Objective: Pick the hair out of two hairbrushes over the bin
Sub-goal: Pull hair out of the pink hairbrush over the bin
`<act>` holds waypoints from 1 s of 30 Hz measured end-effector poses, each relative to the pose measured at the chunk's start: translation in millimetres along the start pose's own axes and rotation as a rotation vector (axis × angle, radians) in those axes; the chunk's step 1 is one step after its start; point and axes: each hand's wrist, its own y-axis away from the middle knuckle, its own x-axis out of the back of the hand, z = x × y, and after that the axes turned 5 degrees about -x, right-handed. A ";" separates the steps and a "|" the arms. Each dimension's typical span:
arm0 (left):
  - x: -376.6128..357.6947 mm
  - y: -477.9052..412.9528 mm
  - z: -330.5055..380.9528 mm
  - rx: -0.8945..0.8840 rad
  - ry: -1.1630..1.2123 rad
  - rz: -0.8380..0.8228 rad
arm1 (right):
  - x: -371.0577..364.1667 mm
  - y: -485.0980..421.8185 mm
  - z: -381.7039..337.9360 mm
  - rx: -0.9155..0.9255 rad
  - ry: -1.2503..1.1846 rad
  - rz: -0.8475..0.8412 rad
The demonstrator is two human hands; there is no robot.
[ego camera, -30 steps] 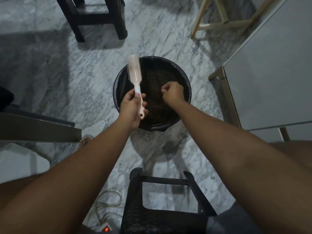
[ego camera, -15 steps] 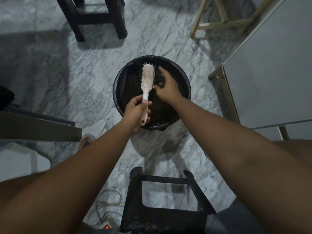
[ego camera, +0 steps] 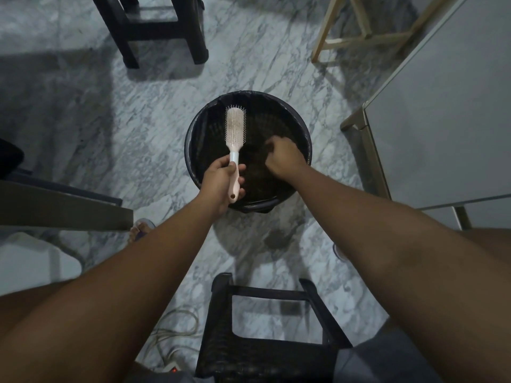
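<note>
Since half a second ago the right hand [ego camera: 282, 158] has drawn back from the brush head and now hangs curled over the middle of the bin [ego camera: 305, 139], its fingers bunched together; whether they pinch any hair cannot be told. The hairbrush [ego camera: 235, 134] has stayed upright over the bin's left half, bristles facing up toward the camera.

From the head camera, the left hand [ego camera: 221, 179] is wrapped firmly around the brush's pale pink handle, the head pointing away from the person. The two hands are apart, with dark bin between them.

One round black bin stands on the grey marble floor [ego camera: 83, 120]. Its inside is dark and its contents cannot be made out.

One hairbrush is visible. Two black stools show: one stool [ego camera: 154, 26] at the top, another near stool [ego camera: 262, 355] at the bottom between the arms. A light wooden frame [ego camera: 359, 29] stands at upper right, and a grey table [ego camera: 442, 120] fills the right side. A white power strip [ego camera: 171, 367] with cable lies at the bottom left.
</note>
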 end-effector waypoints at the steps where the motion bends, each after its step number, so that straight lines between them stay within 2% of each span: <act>1: -0.5 0.4 -0.8 0.004 0.003 -0.002 | 1.1 0.0 -5.8 0.061 -0.139 0.108; 2: -0.9 0.4 -2.4 0.007 0.003 -0.003 | 2.6 1.1 -13.0 0.115 -0.249 0.184; 4: -2.6 0.5 -5.8 0.014 -0.013 -0.007 | 6.6 2.8 -28.5 0.178 -0.343 0.224; 8: -6.7 1.7 -9.6 -0.001 -0.081 -0.035 | 13.5 1.0 -52.2 0.153 -0.172 0.149; 12: -9.6 3.2 -8.1 -0.040 -0.142 -0.032 | 14.2 -6.7 -65.1 0.075 -0.074 0.198; 15: -9.9 3.6 -10.2 -0.064 -0.165 -0.007 | 13.4 -9.8 -71.8 0.069 -0.078 0.240; 23: -4.3 7.1 -22.5 -0.017 -0.096 -0.028 | 17.6 -7.8 -68.9 0.062 -0.052 0.160; 30: -0.8 7.1 -18.0 -0.008 -0.025 -0.055 | 16.9 -10.3 -61.0 0.041 -0.396 0.227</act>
